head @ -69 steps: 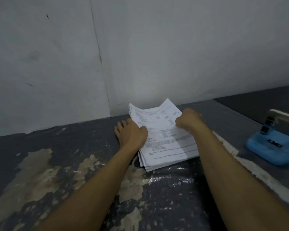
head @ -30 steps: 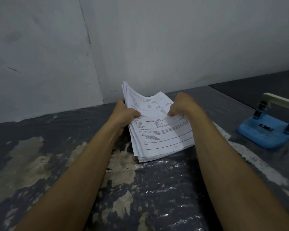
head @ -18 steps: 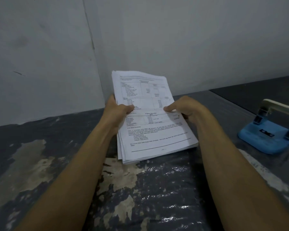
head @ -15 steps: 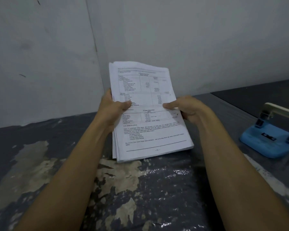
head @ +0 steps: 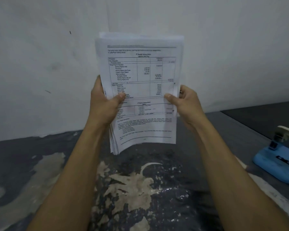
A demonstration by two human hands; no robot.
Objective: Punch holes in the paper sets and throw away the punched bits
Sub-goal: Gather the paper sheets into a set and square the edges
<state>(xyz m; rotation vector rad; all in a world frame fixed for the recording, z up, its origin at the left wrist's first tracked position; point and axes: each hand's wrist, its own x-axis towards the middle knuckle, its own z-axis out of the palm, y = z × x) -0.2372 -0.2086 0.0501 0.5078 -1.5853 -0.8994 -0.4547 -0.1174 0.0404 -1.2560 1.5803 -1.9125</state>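
Note:
A thick stack of printed white paper (head: 140, 72) stands nearly upright in the air above the floor, its printed face toward me. My left hand (head: 103, 104) grips its left edge with the thumb across the front. My right hand (head: 185, 101) grips the right edge, thumb on the front sheet. The lower left corner of the stack fans out a little. A blue hole punch (head: 279, 162) with a pale handle sits on the floor at the far right, apart from both hands.
The dark floor (head: 40, 155) has worn pale patches and a glossy area near me. A white wall (head: 40, 64) rises close behind the paper. A darker mat (head: 265, 114) lies at the back right, beyond the punch.
Both hands took the stack off the floor and raised it from lying flat to almost upright in front of the wall. The punch has stayed where it was.

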